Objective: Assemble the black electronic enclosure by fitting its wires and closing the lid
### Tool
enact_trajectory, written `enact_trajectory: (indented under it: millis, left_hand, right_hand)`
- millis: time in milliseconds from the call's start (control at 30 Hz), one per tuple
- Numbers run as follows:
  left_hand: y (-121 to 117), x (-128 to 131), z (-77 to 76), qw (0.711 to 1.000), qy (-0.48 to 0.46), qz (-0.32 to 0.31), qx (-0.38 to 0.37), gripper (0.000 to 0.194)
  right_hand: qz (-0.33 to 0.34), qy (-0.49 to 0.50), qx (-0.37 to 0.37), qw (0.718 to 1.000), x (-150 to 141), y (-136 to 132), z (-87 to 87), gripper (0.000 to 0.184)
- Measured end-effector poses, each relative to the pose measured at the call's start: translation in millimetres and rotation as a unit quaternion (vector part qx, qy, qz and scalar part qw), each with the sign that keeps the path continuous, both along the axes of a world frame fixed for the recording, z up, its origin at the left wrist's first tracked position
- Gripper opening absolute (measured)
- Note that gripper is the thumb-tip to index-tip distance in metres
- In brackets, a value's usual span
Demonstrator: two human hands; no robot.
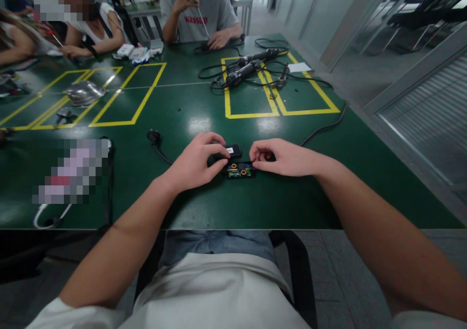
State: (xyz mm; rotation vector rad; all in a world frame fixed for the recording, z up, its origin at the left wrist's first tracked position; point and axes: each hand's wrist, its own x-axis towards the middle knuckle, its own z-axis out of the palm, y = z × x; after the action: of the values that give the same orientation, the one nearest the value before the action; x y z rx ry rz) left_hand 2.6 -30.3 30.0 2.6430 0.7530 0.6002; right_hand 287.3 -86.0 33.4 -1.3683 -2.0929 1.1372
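Note:
An opened black power adapter [240, 175] lies on the green table in front of me, its circuit board [239, 166] with copper-coloured coils facing up. Just behind it rests its black cover [236, 151], which carries a white label. My left hand [199, 161] is closed at the adapter's left end, thumb and fingers bent about the edge where a cord comes in. At the opposite end, my right hand [279, 157] pinches the adapter's corner with curled fingers. The exact contact under both sets of fingertips is partly hidden.
A black plug [153, 137] with its cord lies left of my hands. Black tools with cables [244, 72] lie beyond, over yellow tape outlines. A shiny metal piece [85, 93] sits at far left. Across the table a person [199, 15] holds a screwdriver; others sit left.

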Motion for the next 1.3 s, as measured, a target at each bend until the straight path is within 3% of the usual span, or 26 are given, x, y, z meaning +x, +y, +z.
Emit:
enact_trajectory:
  millis: [67, 167, 400, 533, 733, 833, 933, 1000, 1100, 1200, 1300]
  left_hand:
    - [2.7, 3.0, -6.4, 0.999, 0.004, 0.038, 0.009, 0.028]
    - [5.9, 6.0, -12.8, 0.998, 0.036, 0.04, -0.012, 0.033]
    - [-5.0, 4.9, 0.4, 0.997, -0.056, -0.041, -0.024, 0.037]
    - [-8.2, 7.8, 1.7, 0.993, 0.004, -0.109, -0.048, 0.032]
    - [-8.6, 9.2, 0.0, 0.992, 0.015, -0.107, -0.068, 0.031]
    - [-7.2, 10.5, -3.4, 0.993, -0.025, -0.066, -0.09, 0.032]
    - [-2.9, 13.4, -10.1, 0.995, -0.041, 0.053, -0.07, 0.03]
    - [0.2, 14.5, -14.3, 0.994, 0.002, 0.1, -0.054, 0.023]
    - [1.4, 13.5, -15.4, 0.997, 0.029, 0.07, -0.029, 0.009]
    - [-2.7, 9.6, -9.1, 0.999, -0.022, 0.031, 0.012, 0.011]
    - [-7.4, 6.2, -0.9, 1.0, -0.003, -0.02, -0.017, 0.009]
  right_hand:
    - [-0.007, 0.023, -0.013, 1.0, 2.2, 2.1, -2.3, 0.011]
    - [-0.012, 0.052, -0.038, 0.998, 5.3, 6.0, -6.5, 0.006]
    - [-0.032, 0.083, -0.063, 0.994, 6.9, 9.6, -10.1, 0.015]
    - [-0.031, 0.075, -0.065, 0.995, 6.1, 10.4, -10.8, 0.017]
    - [-0.023, 0.062, -0.059, 0.996, 6.3, 9.8, -11.7, 0.015]
    - [-0.021, 0.051, -0.052, 0.997, 5.6, 8.1, -9.7, 0.012]
    - [-0.019, 0.031, -0.047, 0.998, 3.8, 5.6, -6.9, 0.008]
    - [-0.018, 0.007, -0.034, 0.999, 2.2, 3.3, -4.8, 0.017]
    - [0.0, -0.026, -0.01, 1.0, -0.1, -0.5, -1.8, 0.029]
    - [0.005, -0.039, 0.008, 0.999, -0.8, -2.5, -0.3, 0.026]
    - [0.003, -0.046, -0.001, 0.999, -0.5, -2.4, -0.1, 0.024]
